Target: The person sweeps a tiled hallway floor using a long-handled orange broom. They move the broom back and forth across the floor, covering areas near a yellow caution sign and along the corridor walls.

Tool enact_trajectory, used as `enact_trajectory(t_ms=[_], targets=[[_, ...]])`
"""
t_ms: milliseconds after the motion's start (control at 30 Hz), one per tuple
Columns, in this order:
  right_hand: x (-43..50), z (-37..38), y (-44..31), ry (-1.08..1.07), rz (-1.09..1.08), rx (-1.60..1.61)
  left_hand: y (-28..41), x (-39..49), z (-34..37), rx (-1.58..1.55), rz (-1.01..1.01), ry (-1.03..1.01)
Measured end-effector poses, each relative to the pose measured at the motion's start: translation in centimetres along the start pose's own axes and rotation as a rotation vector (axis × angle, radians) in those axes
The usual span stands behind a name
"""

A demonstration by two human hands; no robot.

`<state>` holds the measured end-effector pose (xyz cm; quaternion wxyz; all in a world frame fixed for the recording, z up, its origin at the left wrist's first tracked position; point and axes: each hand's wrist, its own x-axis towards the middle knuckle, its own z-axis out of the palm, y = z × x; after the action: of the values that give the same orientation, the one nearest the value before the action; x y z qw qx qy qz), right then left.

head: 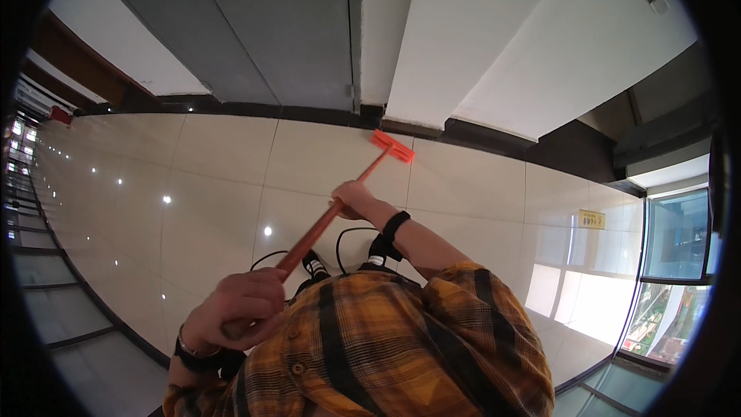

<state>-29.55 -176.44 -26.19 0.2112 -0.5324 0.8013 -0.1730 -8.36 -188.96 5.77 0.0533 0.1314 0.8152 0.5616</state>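
Note:
A long reddish-brown handle [310, 238] runs diagonally from the lower left to an orange-red broom or mop head [393, 146], whose exact kind I cannot tell. That head rests on the glossy tiled floor [226, 150] near the dark skirting. My left hand [246, 307] is closed around the handle's upper end, close to my body. Farther down, around the middle of the handle, my right hand [352, 199] grips it. Both wrists wear dark bands.
Dark skirting [324, 117] runs along the wall, below a grey door [278, 29] and white wall projections [463, 40]. A yellow sign [591, 219] with writing lies flat on the floor at right, near windows [676, 237]. My shoes [315, 265] and a thin black cable or loop [341, 243] are below.

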Motion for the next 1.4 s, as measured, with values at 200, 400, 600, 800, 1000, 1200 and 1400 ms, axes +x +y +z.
enact_trajectory(t_ms=[200, 400, 600, 800, 1000, 1200, 1400], targets=[[2.8, 0.0, -6.9, 0.024, -0.186, 0.155, 3.3, -1.1, -1.2, 0.008, 0.267, 0.109], [-0.8, -2.6, -5.6, -0.035, -0.071, 0.068, 2.9, -0.2, -2.3, -0.123, 0.315, 0.004], [-8.4, -0.9, 5.8, 0.096, 0.297, 0.008, -3.6, 3.4, -0.3, -0.045, 0.097, 0.055], [-9.1, 2.5, 11.8, 0.144, 0.328, -0.088, -9.2, 5.5, 2.7, -0.311, 0.029, -0.113], [-0.9, 2.2, 1.3, -0.082, 0.225, 0.0, -2.9, -1.0, -3.0, -0.122, -0.073, 0.104], [3.8, -0.5, -5.7, -0.055, 0.065, 0.081, -0.2, -4.7, -4.6, -0.065, -0.081, 0.254], [2.5, 0.1, -3.4, -0.136, 0.164, -0.062, -4.1, -4.1, -2.6, -0.398, 0.04, 0.478]])
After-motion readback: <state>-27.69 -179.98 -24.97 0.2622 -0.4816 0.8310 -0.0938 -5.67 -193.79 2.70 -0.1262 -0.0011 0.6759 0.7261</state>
